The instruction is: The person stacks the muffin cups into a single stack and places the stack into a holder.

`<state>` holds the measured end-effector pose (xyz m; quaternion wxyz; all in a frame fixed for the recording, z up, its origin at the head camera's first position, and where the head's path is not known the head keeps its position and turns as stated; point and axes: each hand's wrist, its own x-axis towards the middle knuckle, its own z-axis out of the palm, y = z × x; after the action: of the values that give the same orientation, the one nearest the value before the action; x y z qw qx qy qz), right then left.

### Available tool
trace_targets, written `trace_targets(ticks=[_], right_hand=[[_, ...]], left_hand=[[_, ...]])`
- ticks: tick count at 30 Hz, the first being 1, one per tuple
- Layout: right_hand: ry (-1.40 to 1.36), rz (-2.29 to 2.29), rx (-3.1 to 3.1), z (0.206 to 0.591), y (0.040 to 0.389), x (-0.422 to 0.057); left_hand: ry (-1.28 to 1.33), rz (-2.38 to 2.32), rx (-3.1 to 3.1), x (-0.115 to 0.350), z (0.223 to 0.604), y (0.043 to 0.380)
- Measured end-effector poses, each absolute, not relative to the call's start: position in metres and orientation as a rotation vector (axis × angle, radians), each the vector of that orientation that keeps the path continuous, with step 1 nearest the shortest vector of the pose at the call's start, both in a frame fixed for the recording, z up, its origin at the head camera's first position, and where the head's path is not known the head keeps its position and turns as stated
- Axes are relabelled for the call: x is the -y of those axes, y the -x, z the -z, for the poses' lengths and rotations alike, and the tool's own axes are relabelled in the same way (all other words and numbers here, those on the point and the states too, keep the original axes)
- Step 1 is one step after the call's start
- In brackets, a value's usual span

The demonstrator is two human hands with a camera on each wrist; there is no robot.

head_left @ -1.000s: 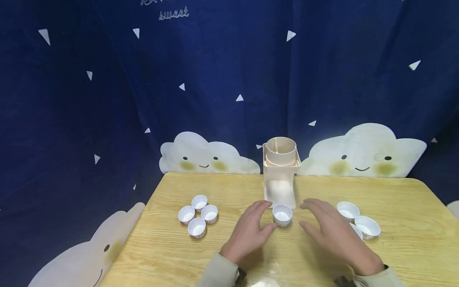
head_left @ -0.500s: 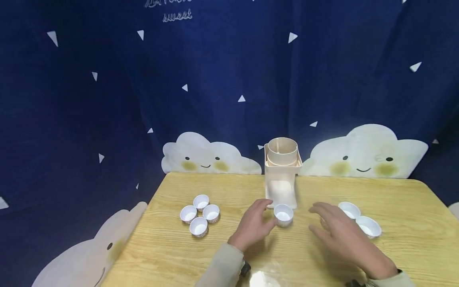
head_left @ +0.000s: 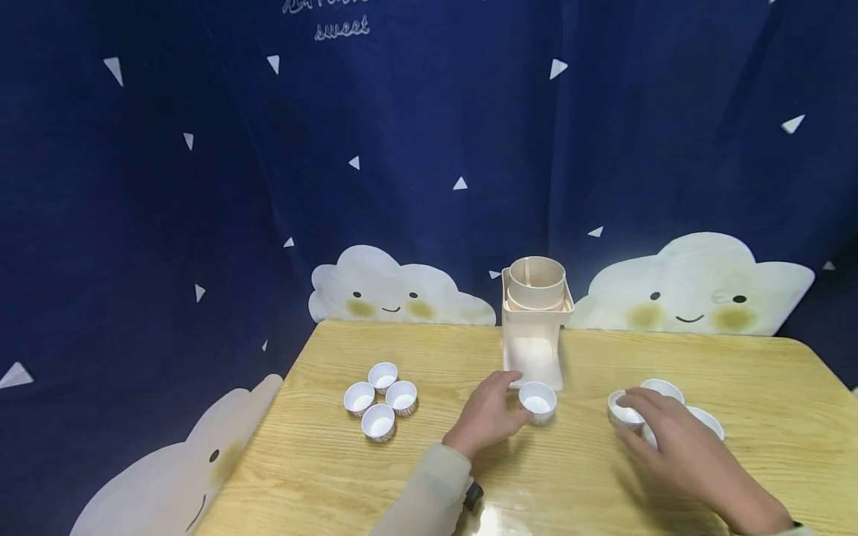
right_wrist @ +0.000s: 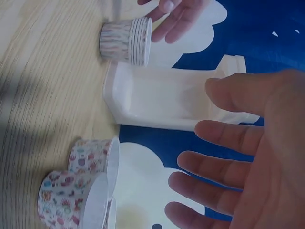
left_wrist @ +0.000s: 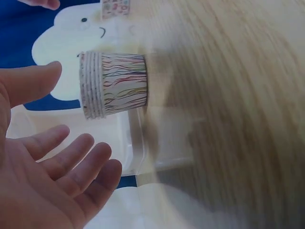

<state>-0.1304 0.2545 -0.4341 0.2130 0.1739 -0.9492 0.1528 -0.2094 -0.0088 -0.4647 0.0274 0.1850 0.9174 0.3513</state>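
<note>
Since they're bunched at far L, the four white cups (head_left: 378,421) are prob. parked out of the way. L hand (head_left: 485,418) is spread beside the cup stack (head_left: 538,400), thumb apart from fingers, holding nothing; stack stands upright just in front of the beige holder (head_left: 532,324), prob. central for easy reach. R hand (head_left: 677,443), also spread w/ nothing gripped, hangs by the R-side cups (right_wrist: 76,193), patterned outside. Vs. 1 s ago, R hand is further R, well apart from the stack; L hand's abt. where it was.

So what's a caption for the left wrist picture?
Left hand beside a stack of wavy-striped cups on a wood-grain table.
</note>
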Motion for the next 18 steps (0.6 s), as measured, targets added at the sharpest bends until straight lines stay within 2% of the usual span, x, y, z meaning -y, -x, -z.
trace_targets(ticks=[18], right_hand=[[-0.37,-0.434,2.734,0.435,0.128,-0.272]], left_hand=[[-0.529,-1.073,-2.809,-0.004,0.478,0.219]])
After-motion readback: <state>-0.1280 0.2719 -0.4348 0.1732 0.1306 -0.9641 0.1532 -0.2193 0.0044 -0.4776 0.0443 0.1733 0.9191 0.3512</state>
